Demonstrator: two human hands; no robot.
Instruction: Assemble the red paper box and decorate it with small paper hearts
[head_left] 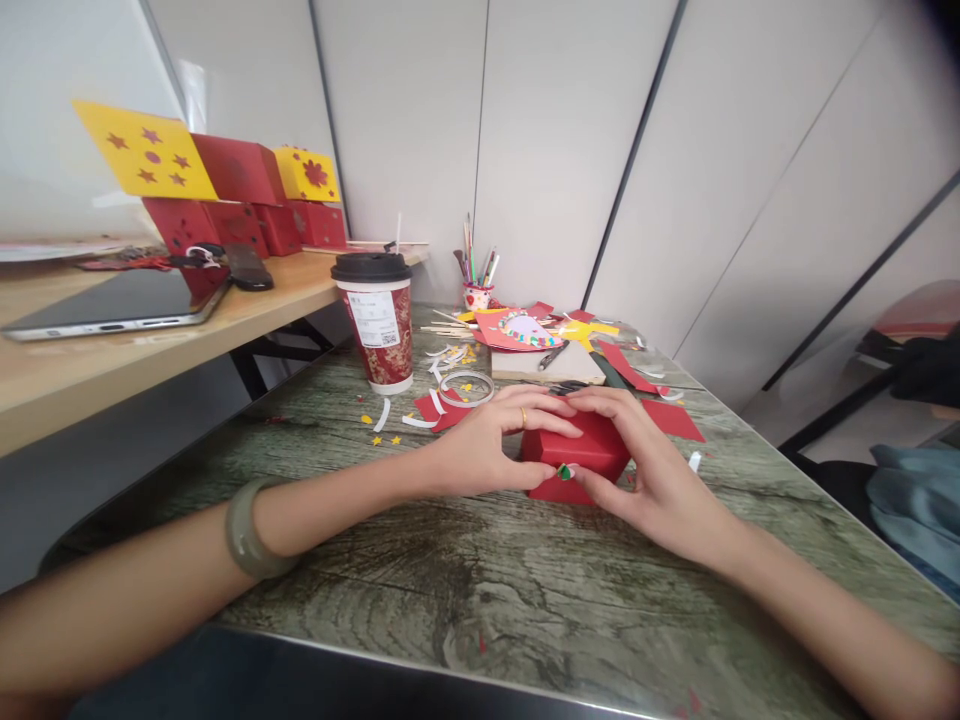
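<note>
A red paper box (583, 452) with flat faces stands on the grey-green wood-patterned table (450, 570), directly between the two hands and touching both. Its visible breadth runs left to right; fingers hide too much to tell its depth. The left hand (487, 452) arches over the box's left side, the right hand (664, 490) over its right, neither clearly nearer. Each curls its fingers across the top, thumb at the near face, gripping the box. A small green piece (564, 472) sits at that face between the nearly meeting thumb tips; whether it is attached, I cannot tell.
</note>
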